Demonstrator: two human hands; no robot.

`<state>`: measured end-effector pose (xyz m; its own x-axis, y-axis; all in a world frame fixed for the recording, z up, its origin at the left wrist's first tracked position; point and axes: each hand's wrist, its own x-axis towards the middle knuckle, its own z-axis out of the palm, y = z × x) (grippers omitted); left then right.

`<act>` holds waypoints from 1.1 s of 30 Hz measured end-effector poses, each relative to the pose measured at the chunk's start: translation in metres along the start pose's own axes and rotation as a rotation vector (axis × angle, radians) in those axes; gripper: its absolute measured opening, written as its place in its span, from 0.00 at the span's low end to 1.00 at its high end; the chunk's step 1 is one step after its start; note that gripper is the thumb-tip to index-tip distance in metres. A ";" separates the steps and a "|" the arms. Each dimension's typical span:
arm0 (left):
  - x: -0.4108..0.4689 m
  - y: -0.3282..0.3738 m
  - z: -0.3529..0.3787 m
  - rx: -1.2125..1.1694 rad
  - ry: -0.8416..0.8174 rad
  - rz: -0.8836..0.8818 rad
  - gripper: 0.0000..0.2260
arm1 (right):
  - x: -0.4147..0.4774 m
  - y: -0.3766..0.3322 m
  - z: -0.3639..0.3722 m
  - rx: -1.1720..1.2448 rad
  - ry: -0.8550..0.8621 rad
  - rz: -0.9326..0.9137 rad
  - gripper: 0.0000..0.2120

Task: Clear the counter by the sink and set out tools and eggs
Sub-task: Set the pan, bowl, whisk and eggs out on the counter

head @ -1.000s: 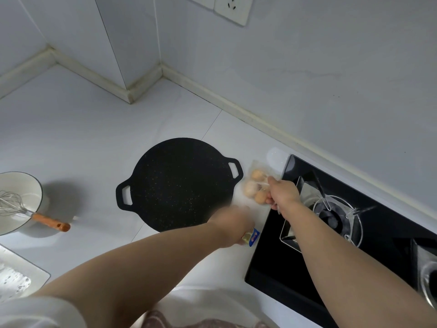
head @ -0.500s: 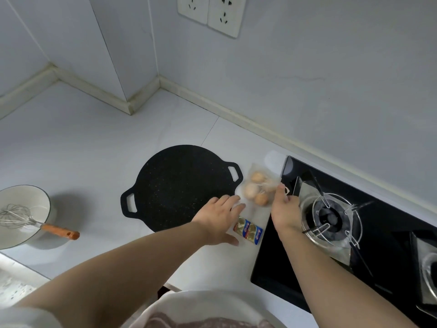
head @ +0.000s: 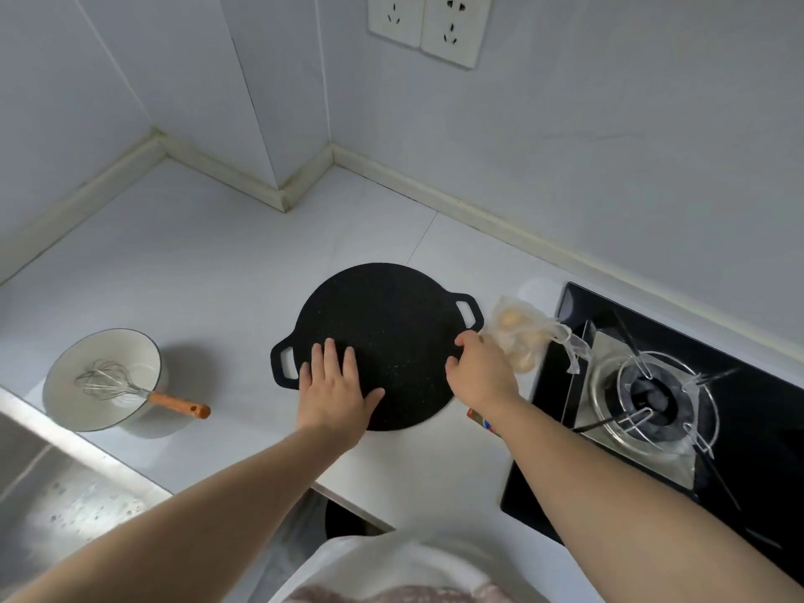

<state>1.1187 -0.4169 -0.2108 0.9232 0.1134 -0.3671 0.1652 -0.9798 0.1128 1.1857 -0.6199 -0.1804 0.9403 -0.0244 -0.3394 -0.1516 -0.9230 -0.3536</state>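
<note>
Pressing down flat on the pan (head: 391, 315): left hand (head: 333, 385), fingers straight and spread, palm on the near-left part of the black surface, just inside the left loop handle. Right hand (head: 478, 372) is at the pan's right rim, just below the right loop handle, with fingers and thumb curled round the edge.

Pan: round, black, speckled, lying flat mid-tabletop (head: 195, 263), close to the near edge.

Bag of eggs (head: 517, 326): clear plastic with several brown eggs inside. It lies on the tabletop between the pan's right handle and the left edge of the hob (head: 761, 406). It's partly hidden behind the right hand, and its knotted end trails onto the hob.

Small red-and-blue packet (head: 484, 423) pokes out from under the right forearm, near the pan's near-right rim. Can't read the label.

White bowl (head: 65, 385) sits toward the tabletop's left side, right beside the sink (head: 56, 493) edge. A wire whisk (head: 113, 383) is inside it, its orange handle sticking out over the rim toward the pan.

Hob is black glass, set into the tabletop's right end, with a gas burner (head: 652, 393) under a wire pan support. Two wall sockets (head: 426, 26) are above the back edge.
</note>
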 end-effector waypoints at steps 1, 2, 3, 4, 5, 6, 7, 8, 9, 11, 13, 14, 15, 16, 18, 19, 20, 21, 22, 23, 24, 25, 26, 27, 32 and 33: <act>-0.004 -0.006 0.002 0.005 -0.016 -0.029 0.37 | 0.004 -0.004 0.002 -0.056 -0.050 -0.009 0.20; -0.008 -0.010 0.003 0.005 -0.036 -0.045 0.37 | 0.008 -0.006 0.003 -0.098 -0.075 -0.012 0.22; -0.012 -0.015 0.004 0.009 -0.056 -0.052 0.37 | 0.012 -0.009 0.003 -0.128 -0.090 -0.010 0.24; -0.015 -0.021 0.004 0.015 -0.068 -0.060 0.37 | 0.015 -0.014 0.005 -0.155 -0.098 -0.010 0.25; -0.016 -0.024 0.004 0.021 -0.072 -0.064 0.36 | 0.017 -0.016 0.004 -0.181 -0.105 0.001 0.25; -0.017 -0.029 0.004 0.023 -0.075 -0.073 0.36 | 0.019 -0.021 0.006 -0.204 -0.115 0.009 0.25; -0.017 -0.033 0.004 0.021 -0.080 -0.081 0.36 | 0.020 -0.025 0.007 -0.220 -0.124 0.018 0.25; -0.017 -0.038 0.004 0.017 -0.089 -0.086 0.36 | 0.020 -0.028 0.009 -0.237 -0.136 0.026 0.25; -0.016 -0.041 0.005 0.013 -0.096 -0.083 0.36 | 0.019 -0.031 0.011 -0.247 -0.148 0.036 0.25; -0.016 -0.050 0.005 0.007 -0.099 -0.078 0.35 | 0.015 -0.037 0.016 -0.234 -0.158 0.044 0.27; -0.013 -0.057 0.004 0.012 -0.086 -0.086 0.35 | 0.010 -0.042 0.020 -0.190 -0.145 0.046 0.27; -0.012 -0.061 0.004 0.012 -0.078 -0.098 0.34 | 0.007 -0.045 0.022 -0.170 -0.141 0.044 0.27; -0.010 -0.065 0.003 0.007 -0.070 -0.117 0.34 | 0.004 -0.047 0.023 -0.154 -0.140 0.040 0.27; -0.009 -0.068 0.002 -0.005 -0.060 -0.141 0.34 | 0.002 -0.050 0.024 -0.140 -0.139 0.033 0.27; -0.007 -0.075 0.001 -0.041 -0.033 -0.194 0.34 | -0.003 -0.055 0.026 -0.107 -0.150 0.020 0.27; -0.006 -0.078 0.001 -0.053 -0.020 -0.215 0.34 | -0.005 -0.058 0.028 -0.095 -0.158 0.011 0.27; -0.004 -0.081 0.000 -0.063 -0.009 -0.228 0.34 | -0.007 -0.059 0.028 -0.083 -0.159 0.005 0.27; -0.003 -0.083 0.000 -0.076 -0.001 -0.240 0.34 | -0.008 -0.061 0.029 -0.075 -0.159 -0.006 0.27; -0.002 -0.085 0.000 -0.091 0.004 -0.245 0.34 | -0.010 -0.061 0.030 -0.071 -0.156 -0.013 0.26; -0.001 -0.086 -0.001 -0.105 0.009 -0.245 0.34 | -0.011 -0.060 0.030 -0.072 -0.155 -0.016 0.25; 0.000 -0.087 -0.001 -0.116 0.017 -0.245 0.34 | -0.012 -0.059 0.030 -0.075 -0.158 -0.020 0.25; 0.002 -0.089 -0.002 -0.130 0.026 -0.245 0.34 | -0.013 -0.058 0.030 -0.077 -0.164 -0.023 0.25; 0.003 -0.090 -0.003 -0.144 0.034 -0.249 0.34 | -0.014 -0.058 0.030 -0.073 -0.173 -0.027 0.26; 0.005 -0.090 -0.003 -0.153 0.040 -0.255 0.33 | -0.016 -0.057 0.030 -0.066 -0.183 -0.034 0.27; 0.007 -0.081 -0.002 -0.168 0.046 -0.307 0.35 | -0.021 -0.052 0.029 -0.023 -0.207 -0.075 0.27; 0.006 -0.076 -0.001 -0.155 0.047 -0.280 0.35 | -0.020 -0.048 0.027 -0.001 -0.181 -0.069 0.26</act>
<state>1.1118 -0.3417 -0.2201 0.8490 0.3861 -0.3608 0.4626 -0.8731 0.1541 1.1660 -0.5652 -0.1798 0.8785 0.1084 -0.4653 -0.0882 -0.9204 -0.3809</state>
